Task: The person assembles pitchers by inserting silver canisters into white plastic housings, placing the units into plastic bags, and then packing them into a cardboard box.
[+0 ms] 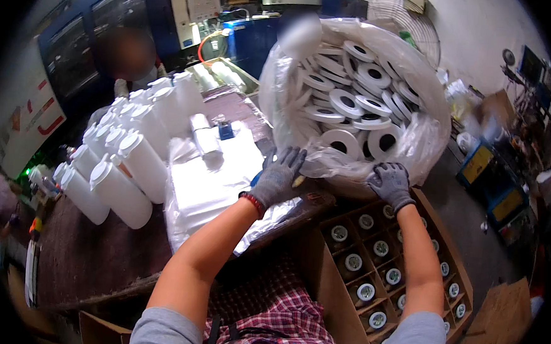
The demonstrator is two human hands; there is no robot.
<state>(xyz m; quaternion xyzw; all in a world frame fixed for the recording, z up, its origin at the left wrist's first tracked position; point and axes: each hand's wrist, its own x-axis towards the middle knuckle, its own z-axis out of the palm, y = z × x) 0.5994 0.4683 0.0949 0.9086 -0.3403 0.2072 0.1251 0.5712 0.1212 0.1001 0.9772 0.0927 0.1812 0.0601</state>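
Observation:
A large clear plastic bag (439, 128) stands in front of me, full of white rings (345, 102) with dark centres. My left hand (280, 175), in a grey glove, rests at the bag's near left edge by the table corner. Its fingers are stretched out and hold nothing that I can see. Something blue, mostly hidden, lies beside that palm. My right hand (390, 182), also gloved, has its fingers curled over the near right edge of the bag. A stack of clear plastic sheets (208, 196) lies left of my left hand.
Several white lidded cylinders (123, 191) crowd the brown table (87, 261) at left. Below my right arm is a cardboard box (343, 296) with dividers and white-rimmed round items. Another person (131, 62) is behind the cylinders. A fan (404, 22) stands at the back.

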